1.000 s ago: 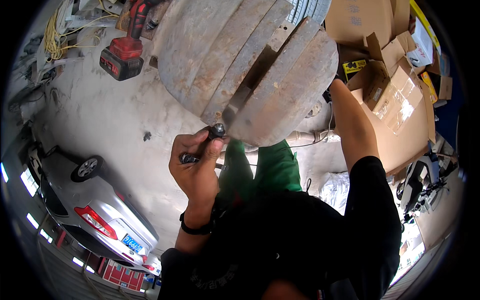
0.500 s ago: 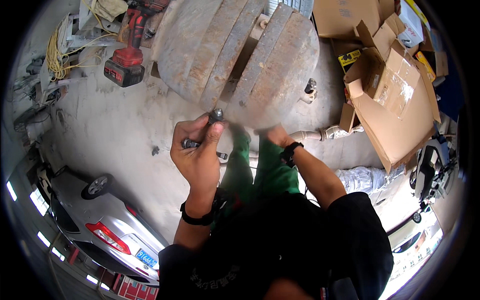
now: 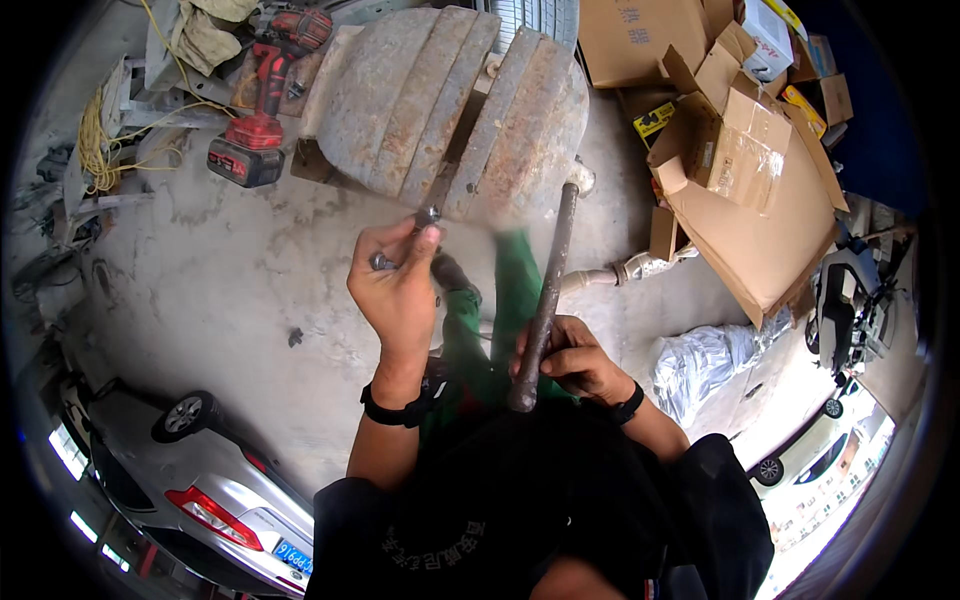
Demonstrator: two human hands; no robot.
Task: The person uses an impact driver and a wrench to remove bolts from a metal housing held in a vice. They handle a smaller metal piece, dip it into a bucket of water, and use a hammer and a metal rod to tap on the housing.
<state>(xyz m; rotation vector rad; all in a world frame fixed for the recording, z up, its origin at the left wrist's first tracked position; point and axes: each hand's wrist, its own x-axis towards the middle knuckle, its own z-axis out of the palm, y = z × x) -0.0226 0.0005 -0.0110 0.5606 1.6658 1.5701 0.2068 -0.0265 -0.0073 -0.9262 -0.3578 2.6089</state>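
My left hand (image 3: 392,290) is closed just off the near edge of a rusty, rounded metal stand (image 3: 395,95) with raised bars and a slot between them. Its thumb and forefinger pinch a small dark metal piece with a shiny rounded top (image 3: 428,215). Lower in the same hand sits a bolt-like metal piece (image 3: 381,262), partly covered by the fingers. Close to my body, my right hand (image 3: 580,362) grips a long, dark hammer (image 3: 550,280) near the end of its handle. The hammer's head points away from me, beside the stand's right side.
A red and black cordless power tool (image 3: 262,120) lies left of the stand. Opened cardboard boxes (image 3: 745,215) are piled at right, near a metal pipe (image 3: 625,270) and clear plastic wrap (image 3: 700,365). A silver car (image 3: 190,480) stands at lower left; a tyre (image 3: 535,15) lies behind the stand.
My right hand has come up from low beside the stand and now holds the hammer. My left hand keeps its pinch on the small metal piece. The whole view has shifted a little.
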